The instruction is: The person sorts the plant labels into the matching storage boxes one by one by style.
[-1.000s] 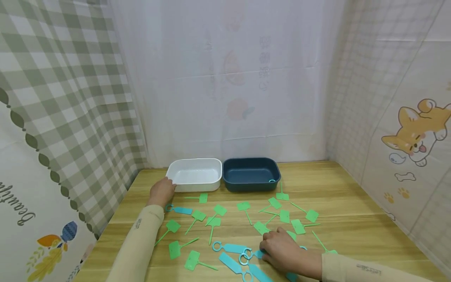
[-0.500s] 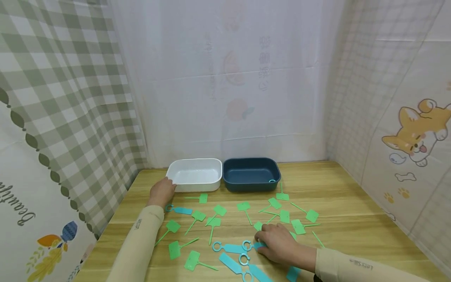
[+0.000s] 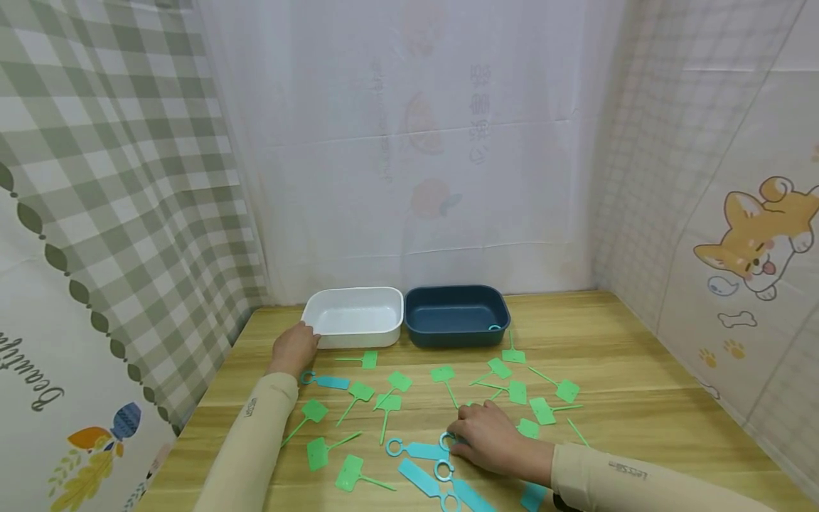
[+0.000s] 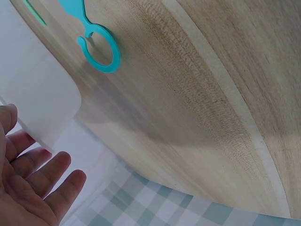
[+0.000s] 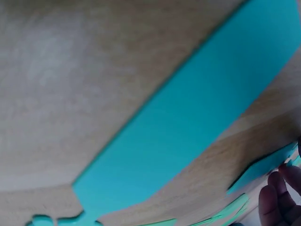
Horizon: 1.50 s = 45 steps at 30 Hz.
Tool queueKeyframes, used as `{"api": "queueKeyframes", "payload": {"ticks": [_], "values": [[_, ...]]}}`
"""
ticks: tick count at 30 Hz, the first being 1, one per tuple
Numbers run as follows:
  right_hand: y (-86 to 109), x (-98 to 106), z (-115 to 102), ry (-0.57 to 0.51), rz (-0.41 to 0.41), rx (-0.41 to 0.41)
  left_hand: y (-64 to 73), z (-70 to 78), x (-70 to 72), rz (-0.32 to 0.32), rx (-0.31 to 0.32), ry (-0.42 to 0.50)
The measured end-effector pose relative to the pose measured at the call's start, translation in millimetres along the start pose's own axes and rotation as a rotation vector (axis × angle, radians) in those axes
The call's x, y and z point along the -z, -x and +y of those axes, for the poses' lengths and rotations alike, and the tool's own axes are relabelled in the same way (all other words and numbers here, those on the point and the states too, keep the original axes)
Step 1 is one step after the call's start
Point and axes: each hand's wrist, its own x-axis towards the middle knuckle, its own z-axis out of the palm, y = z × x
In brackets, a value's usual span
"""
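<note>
My left hand (image 3: pixel 294 348) is at the front left corner of a white plastic basin (image 3: pixel 358 340). Seen from the left wrist, its thumb and fingers pinch the basin's rim. My right hand (image 3: pixel 488 435) is low over the table, with a blue ring-ended plastic tag (image 5: pixel 261 169) pinched at its fingertips. The hand hides most of that tag in the head view. Other blue tags lie around it, such as one (image 3: pixel 427 451) to its left and one (image 3: pixel 533 496) near the wrist. In the right wrist view, a large blue tag (image 5: pixel 188 122) fills the foreground.
A dark blue basin (image 3: pixel 456 340) stands beside the white one, with a blue ring inside. Several green rectangular tags (image 3: pixel 350 473) with thin stems are spread over the wooden table (image 3: pixel 640 398). One blue tag (image 3: pixel 333 382) lies near the left hand. Curtains surround the table.
My right hand has moved left and slightly away from me, and the blue tag at its fingertips has shifted with it. The left hand has stayed at the white basin.
</note>
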Motion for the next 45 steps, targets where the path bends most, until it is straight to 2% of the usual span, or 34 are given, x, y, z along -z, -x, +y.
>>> {"api": "queueKeyframes", "payload": {"ticks": [7,11,22,27,32,35,39,45], "values": [[-3.6,-2.8,0.5,0.105,0.042,0.026,0.0,-0.4,-0.1,0.001,-0.001,0.004],[-7.3,-3.0,1.5,0.127,0.103,0.017,-0.8,-0.8,-1.7,0.0,-0.004,0.004],[-16.3,-6.6,9.2,0.049,0.321,-0.013,0.9,0.8,-1.0,0.029,-0.03,-0.022],[-23.3,4.4,10.7,0.05,0.349,-0.05,-0.1,-0.4,-2.0,0.025,-0.024,-0.019],[-41.4,26.6,25.3,0.085,0.37,-0.091,-2.3,-5.0,-4.7,0.045,-0.026,-0.008],[-56.7,39.9,43.3,0.168,0.393,-0.1,-2.2,-6.0,-3.7,0.03,-0.02,-0.01],[-75.1,57.6,71.7,0.35,0.4,-0.085,1.3,-2.2,1.0,0.009,-0.02,-0.008],[-89.3,82.7,108.7,0.546,0.287,-0.079,2.3,1.9,1.0,0.025,-0.032,-0.022]]}}
